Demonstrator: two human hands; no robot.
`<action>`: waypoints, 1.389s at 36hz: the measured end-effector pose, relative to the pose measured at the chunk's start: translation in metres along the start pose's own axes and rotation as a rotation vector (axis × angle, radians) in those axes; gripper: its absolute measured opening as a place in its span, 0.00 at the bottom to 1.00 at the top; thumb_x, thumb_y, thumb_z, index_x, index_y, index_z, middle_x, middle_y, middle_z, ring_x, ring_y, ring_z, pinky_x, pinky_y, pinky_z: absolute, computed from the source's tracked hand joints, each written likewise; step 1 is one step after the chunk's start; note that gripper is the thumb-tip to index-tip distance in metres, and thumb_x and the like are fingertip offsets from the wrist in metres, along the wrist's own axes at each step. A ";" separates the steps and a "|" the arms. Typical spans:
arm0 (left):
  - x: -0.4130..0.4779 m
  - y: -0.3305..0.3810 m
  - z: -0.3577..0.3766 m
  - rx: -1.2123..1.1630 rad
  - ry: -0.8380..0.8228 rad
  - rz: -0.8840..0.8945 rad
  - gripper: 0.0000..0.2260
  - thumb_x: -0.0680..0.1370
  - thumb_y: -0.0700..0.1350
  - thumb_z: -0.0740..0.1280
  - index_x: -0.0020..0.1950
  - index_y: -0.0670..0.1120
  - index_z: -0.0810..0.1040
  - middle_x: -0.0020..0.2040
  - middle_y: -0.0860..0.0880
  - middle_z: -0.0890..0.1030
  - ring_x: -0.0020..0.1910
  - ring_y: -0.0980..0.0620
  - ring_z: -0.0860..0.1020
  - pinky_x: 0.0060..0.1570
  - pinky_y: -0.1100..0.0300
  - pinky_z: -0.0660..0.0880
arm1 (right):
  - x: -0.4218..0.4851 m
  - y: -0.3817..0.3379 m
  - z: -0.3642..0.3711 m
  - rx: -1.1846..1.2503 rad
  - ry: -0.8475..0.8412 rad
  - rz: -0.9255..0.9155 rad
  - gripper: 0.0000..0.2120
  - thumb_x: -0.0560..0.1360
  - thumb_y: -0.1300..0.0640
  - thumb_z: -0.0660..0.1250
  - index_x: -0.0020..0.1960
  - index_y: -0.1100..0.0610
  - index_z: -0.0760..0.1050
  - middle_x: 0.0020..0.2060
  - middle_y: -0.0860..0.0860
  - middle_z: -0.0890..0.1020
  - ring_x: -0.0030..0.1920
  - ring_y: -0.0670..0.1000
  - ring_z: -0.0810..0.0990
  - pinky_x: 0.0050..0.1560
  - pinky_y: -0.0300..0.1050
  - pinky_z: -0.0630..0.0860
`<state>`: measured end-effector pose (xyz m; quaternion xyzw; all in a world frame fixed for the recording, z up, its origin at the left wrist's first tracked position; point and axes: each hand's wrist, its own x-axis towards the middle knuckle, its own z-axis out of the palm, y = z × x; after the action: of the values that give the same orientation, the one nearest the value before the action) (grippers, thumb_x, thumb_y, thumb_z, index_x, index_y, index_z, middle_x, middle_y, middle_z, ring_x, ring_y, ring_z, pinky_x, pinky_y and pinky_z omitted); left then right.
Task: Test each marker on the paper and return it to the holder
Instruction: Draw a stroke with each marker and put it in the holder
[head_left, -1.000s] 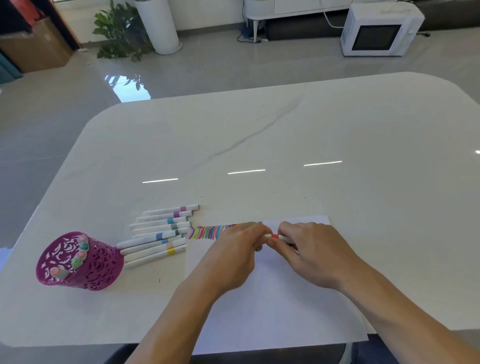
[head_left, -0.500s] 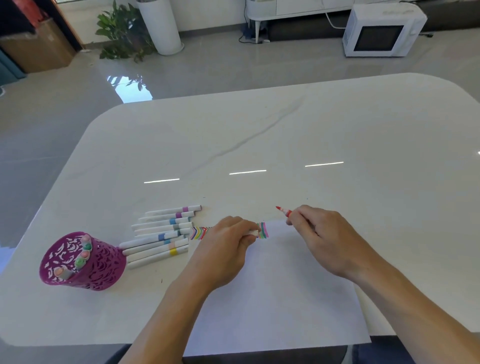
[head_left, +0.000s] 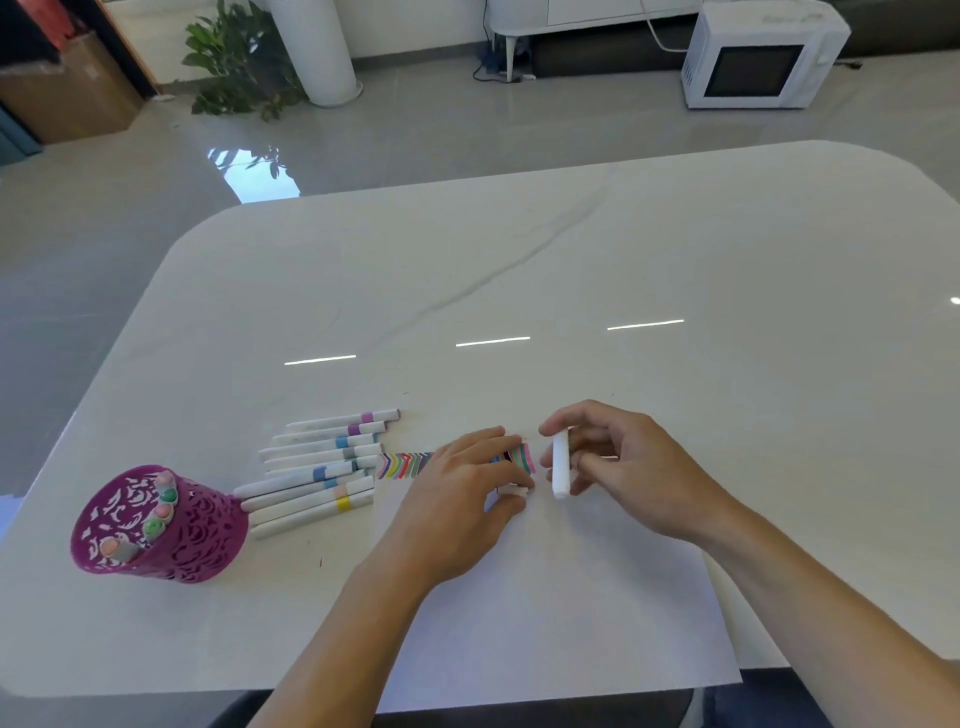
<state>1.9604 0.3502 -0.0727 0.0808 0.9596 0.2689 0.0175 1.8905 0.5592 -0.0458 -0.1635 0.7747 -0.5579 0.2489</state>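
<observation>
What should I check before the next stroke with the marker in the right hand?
1. Grip of the right hand on the white marker: ok.
2. Marker tip bare: cannot tell, no coloured tip shows.
3. The left hand rests on the paper, pinching the white cap: ok.
4. Blank paper right of the colour strokes: ok.
5. The purple holder upright on the table: ok.

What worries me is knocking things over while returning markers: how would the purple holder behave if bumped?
The purple holder has cut-out lattice walls, so it is probably light and would slide easily on the glossy table. It holds only a few markers, bunched toward one side, so it might tip if struck near the rim. It looks rigid, not floppy.
</observation>
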 end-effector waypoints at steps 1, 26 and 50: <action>0.000 0.000 0.000 0.002 -0.007 0.002 0.07 0.79 0.49 0.69 0.56 0.56 0.84 0.71 0.59 0.74 0.74 0.58 0.64 0.71 0.62 0.61 | 0.001 0.002 0.001 -0.005 -0.010 -0.014 0.15 0.79 0.65 0.68 0.53 0.45 0.81 0.45 0.49 0.88 0.47 0.49 0.86 0.49 0.42 0.83; 0.000 0.001 0.005 0.047 0.030 0.049 0.07 0.77 0.46 0.71 0.53 0.53 0.84 0.65 0.57 0.79 0.69 0.53 0.71 0.66 0.61 0.63 | 0.014 0.035 0.022 0.130 0.198 -0.008 0.07 0.73 0.57 0.70 0.41 0.52 0.72 0.33 0.57 0.85 0.32 0.54 0.81 0.37 0.52 0.77; -0.001 0.006 0.005 0.102 0.007 0.007 0.07 0.78 0.48 0.69 0.55 0.55 0.82 0.67 0.61 0.77 0.72 0.56 0.67 0.69 0.61 0.62 | 0.017 0.037 0.024 0.014 0.224 0.007 0.09 0.73 0.57 0.70 0.40 0.50 0.71 0.33 0.57 0.85 0.38 0.64 0.83 0.40 0.66 0.80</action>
<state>1.9628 0.3576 -0.0734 0.0839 0.9718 0.2200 0.0090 1.8915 0.5434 -0.0898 -0.0958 0.7943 -0.5771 0.1638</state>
